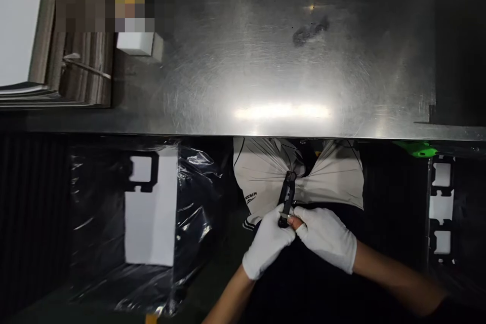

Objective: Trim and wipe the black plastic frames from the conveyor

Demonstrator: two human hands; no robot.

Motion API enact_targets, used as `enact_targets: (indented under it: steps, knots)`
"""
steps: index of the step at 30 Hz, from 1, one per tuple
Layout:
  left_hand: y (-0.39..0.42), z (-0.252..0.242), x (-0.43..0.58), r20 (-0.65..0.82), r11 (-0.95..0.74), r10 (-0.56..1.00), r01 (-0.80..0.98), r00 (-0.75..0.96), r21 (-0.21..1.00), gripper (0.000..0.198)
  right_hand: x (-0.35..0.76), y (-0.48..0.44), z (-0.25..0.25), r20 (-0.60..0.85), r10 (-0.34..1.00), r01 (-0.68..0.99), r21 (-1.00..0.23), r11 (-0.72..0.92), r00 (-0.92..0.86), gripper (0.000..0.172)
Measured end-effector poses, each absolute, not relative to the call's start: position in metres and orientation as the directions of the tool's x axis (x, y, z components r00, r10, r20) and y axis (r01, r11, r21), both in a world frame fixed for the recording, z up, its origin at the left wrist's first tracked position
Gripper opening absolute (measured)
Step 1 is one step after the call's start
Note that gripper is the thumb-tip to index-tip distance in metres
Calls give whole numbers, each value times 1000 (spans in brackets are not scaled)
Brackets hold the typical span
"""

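Observation:
Both hands wear white gloves and meet in front of the lap, below the table's front edge. My left hand (pixel 269 240) is closed round the lower end of a narrow black frame-like part (pixel 288 190), which points up and away from me. My right hand (pixel 326 238) is closed at the same end, its bare thumb tip pressed against the part. A small metallic piece shows near that thumb; what it is cannot be made out. The fingers under the part are hidden.
A metal table (pixel 243 71) spans the upper view, with stacked cardboard sheets (pixel 83 71) and a white box (pixel 135 43) at its left. Lower left, a black frame (pixel 155 172) lies in a plastic-lined box (pixel 152 233). More black frames (pixel 451 228) are at the right, near a green object (pixel 421 150).

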State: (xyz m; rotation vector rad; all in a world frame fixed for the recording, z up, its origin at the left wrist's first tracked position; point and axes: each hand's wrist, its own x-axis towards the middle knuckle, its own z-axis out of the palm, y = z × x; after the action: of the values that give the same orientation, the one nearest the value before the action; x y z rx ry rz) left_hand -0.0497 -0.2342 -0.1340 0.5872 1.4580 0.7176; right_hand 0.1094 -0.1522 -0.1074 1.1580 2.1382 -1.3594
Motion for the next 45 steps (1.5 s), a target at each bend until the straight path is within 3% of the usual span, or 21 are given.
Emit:
enact_targets:
  steps: [5,20,23,26,28,32,36,40,45]
  knots:
    - [-232,-134,-42,-697,690,714,-94,-75,717,15,108,-161,-108,-693,479,823,-555,121,-538,37]
    - [-230,-137,-39,-675,677,730,-21,-109,736,12,108,-163,-114,-686,528,842,-527,114,-501,38]
    - [-228,-134,-53,-628,627,778,34,5,778,17,117,-157,-117,-640,528,763,-646,22,-557,39]
    - [-226,-129,-75,-572,566,777,106,264,817,33,134,-150,-118,-537,563,620,-783,-57,-627,57]
    - [-225,-127,-82,-569,538,758,186,321,822,36,146,-148,-117,-492,560,580,-814,-25,-666,66]
    - [-225,-126,-69,-605,504,789,452,104,736,27,159,-151,-114,-466,478,544,-839,30,-745,67]
    - [-230,-133,-47,-539,440,838,686,-83,579,27,154,-161,-114,-548,536,656,-755,15,-643,62]
    - [-234,-138,-40,-463,399,873,770,-153,498,22,146,-169,-117,-624,515,761,-642,91,-588,58]
    - [-233,-133,-36,-500,412,846,822,-185,394,33,144,-170,-120,-640,512,798,-579,167,-572,59]
